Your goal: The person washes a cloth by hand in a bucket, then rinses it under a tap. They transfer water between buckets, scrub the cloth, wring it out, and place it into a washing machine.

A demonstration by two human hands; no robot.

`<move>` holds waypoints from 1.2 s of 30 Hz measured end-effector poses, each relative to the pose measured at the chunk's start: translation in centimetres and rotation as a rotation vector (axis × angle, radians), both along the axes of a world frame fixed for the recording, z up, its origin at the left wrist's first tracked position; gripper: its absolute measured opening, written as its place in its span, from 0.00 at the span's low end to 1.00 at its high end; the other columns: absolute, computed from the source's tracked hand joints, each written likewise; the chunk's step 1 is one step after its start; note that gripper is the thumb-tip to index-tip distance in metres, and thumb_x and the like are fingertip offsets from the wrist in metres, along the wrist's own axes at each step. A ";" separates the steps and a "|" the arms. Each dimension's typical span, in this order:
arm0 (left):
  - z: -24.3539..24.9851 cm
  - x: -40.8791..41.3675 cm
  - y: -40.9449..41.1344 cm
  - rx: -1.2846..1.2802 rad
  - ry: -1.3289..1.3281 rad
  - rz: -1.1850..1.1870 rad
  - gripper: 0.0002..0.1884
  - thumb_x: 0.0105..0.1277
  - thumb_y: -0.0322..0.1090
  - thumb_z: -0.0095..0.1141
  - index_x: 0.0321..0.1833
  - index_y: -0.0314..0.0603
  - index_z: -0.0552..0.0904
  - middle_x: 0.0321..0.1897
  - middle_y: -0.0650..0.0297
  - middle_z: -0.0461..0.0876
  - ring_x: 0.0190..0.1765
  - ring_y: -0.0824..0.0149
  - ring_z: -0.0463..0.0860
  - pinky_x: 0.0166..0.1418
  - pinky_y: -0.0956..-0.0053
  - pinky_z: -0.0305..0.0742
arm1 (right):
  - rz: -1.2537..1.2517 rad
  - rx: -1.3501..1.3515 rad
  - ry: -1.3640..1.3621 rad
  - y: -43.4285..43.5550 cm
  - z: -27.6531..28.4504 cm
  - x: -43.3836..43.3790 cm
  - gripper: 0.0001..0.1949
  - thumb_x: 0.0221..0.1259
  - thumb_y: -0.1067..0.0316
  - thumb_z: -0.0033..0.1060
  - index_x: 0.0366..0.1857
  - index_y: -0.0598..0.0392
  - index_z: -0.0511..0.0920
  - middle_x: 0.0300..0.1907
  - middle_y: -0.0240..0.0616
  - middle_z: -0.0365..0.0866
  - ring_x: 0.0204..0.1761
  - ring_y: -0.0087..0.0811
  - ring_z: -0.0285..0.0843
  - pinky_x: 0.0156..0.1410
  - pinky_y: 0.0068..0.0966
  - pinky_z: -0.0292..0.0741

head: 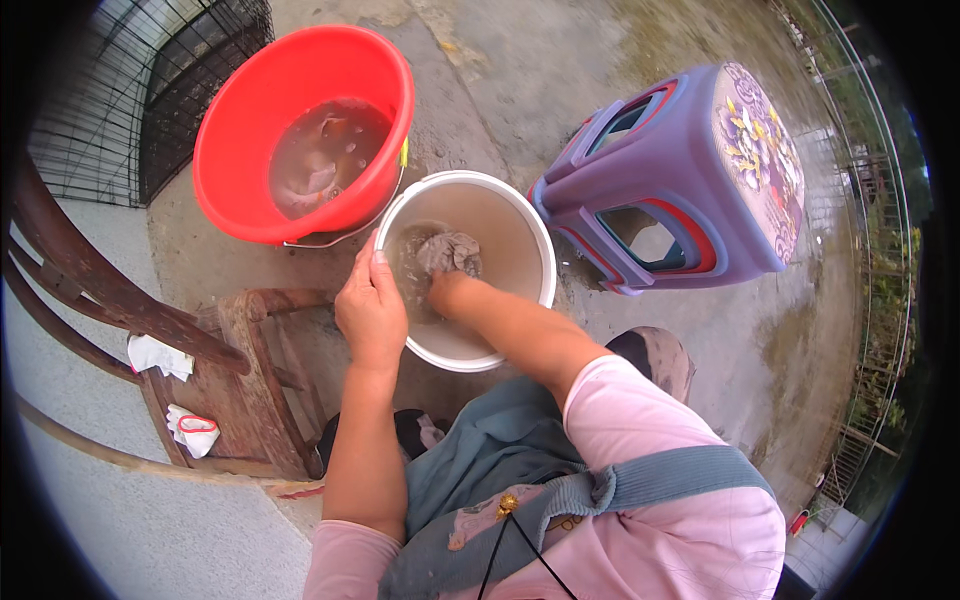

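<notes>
A white plastic bucket point(551, 281) of murky water stands before me. My left hand point(372, 307) grips its left rim, thumb on the edge. Inside it my right hand point(452, 294) has hold of a wet greyish-brown cloth point(448, 253), partly under water; its fingertips are hidden by the cloth and water. Up and to the left, close by the white bucket, is a larger red plastic bucket point(247, 97) with a wire handle, holding cloudy water and pale cloth point(321, 180) partly at the surface.
A purple plastic stool point(637, 176) with a flowered top stands on the right. On the left is a worn wooden chair point(225, 375) with white gloves or cloths point(193, 430) on its seat. A black wire cage point(120, 97) is at the upper left. Wet patches mark the concrete ground point(517, 67).
</notes>
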State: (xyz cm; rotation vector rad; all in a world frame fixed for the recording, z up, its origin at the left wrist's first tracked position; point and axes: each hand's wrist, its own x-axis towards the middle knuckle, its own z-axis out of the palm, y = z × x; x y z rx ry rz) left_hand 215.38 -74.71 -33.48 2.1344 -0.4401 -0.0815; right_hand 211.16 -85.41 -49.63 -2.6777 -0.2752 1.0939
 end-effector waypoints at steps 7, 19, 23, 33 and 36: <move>-0.4 0.1 0.2 0.004 0.002 0.035 0.18 0.71 0.37 0.41 0.55 0.39 0.79 0.44 0.50 0.83 0.46 0.51 0.83 0.49 0.63 0.76 | -0.178 0.190 0.026 -2.5 4.9 1.6 0.11 0.58 0.67 0.53 0.37 0.61 0.83 0.39 0.50 0.84 0.44 0.42 0.83 0.47 0.38 0.77; -0.2 -0.4 -0.6 -0.034 -0.011 -0.031 0.19 0.72 0.37 0.39 0.55 0.34 0.78 0.47 0.48 0.82 0.49 0.49 0.82 0.52 0.63 0.75 | -1.557 1.705 -0.192 -5.6 15.3 1.7 0.11 0.64 0.74 0.48 0.50 0.55 0.71 0.46 0.33 0.78 0.47 0.26 0.76 0.52 0.26 0.74; 0.4 -0.6 -0.9 -0.008 -0.009 -0.052 0.19 0.72 0.37 0.39 0.55 0.35 0.78 0.47 0.48 0.82 0.49 0.49 0.82 0.52 0.63 0.75 | -1.341 1.704 0.029 -2.0 13.5 0.6 0.15 0.62 0.76 0.48 0.53 0.53 0.69 0.44 0.32 0.77 0.46 0.24 0.75 0.50 0.24 0.75; 0.7 -0.4 -0.5 -0.018 0.093 0.000 0.19 0.73 0.38 0.39 0.54 0.30 0.78 0.45 0.49 0.83 0.49 0.55 0.82 0.54 0.66 0.73 | -0.742 0.902 -0.314 -3.3 13.0 -0.7 0.14 0.43 0.72 0.55 0.38 0.61 0.77 0.37 0.57 0.80 0.40 0.51 0.80 0.47 0.40 0.75; 0.1 -0.4 -0.5 -0.008 0.022 -0.014 0.18 0.72 0.37 0.40 0.55 0.34 0.79 0.45 0.49 0.83 0.49 0.54 0.83 0.53 0.66 0.74 | -0.536 0.511 -0.584 -4.8 10.2 0.8 0.18 0.45 0.71 0.60 0.46 0.57 0.76 0.47 0.53 0.76 0.45 0.46 0.80 0.50 0.40 0.75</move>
